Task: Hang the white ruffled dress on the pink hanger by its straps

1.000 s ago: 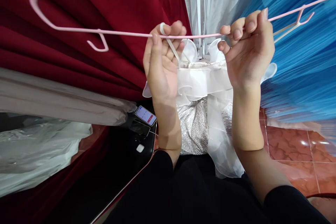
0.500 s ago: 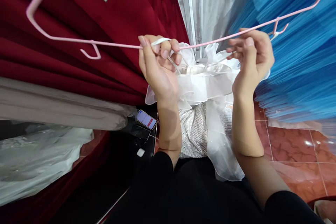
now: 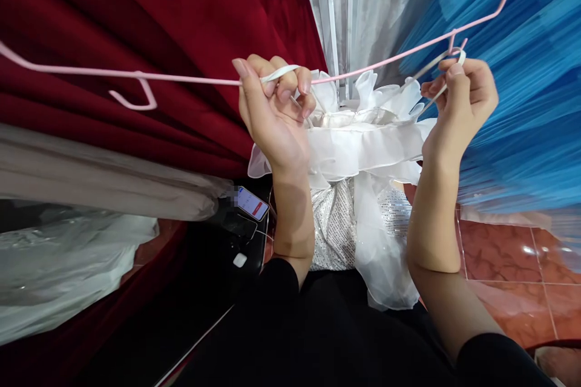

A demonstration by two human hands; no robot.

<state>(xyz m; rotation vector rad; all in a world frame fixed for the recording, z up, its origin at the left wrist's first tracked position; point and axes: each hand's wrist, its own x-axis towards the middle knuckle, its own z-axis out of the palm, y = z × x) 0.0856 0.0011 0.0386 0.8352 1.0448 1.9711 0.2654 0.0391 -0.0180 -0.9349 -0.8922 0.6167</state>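
A thin pink hanger point(image 3: 190, 79) runs across the view, its right side tilted up. My left hand point(image 3: 279, 124) is closed round its lower bar, and a white strap point(image 3: 282, 72) lies over those fingers. To the right, my right hand point(image 3: 467, 97) pinches a second thin strap point(image 3: 438, 95), whose loop stands up close beside the hanger's small right hook point(image 3: 452, 45). Whether that loop touches the hook I cannot tell. Both straps lead down to a white dress point(image 3: 340, 148) with ruffles, a sheer bow and a silver sequinned body, which hangs between my forearms.
Dark red cloth point(image 3: 218, 12) hangs at the left, with grey-beige fabric point(image 3: 100, 175) below. Blue tulle point(image 3: 535, 103) fills the right side above red floor tiles point(image 3: 494, 254). A lit phone point(image 3: 252, 202) and a small white case point(image 3: 239, 260) lie on a black surface.
The hanger has shifted left in view. My right hand has moved right, and the strap loop in its fingers now shows near the hook. My left hand keeps its grip.
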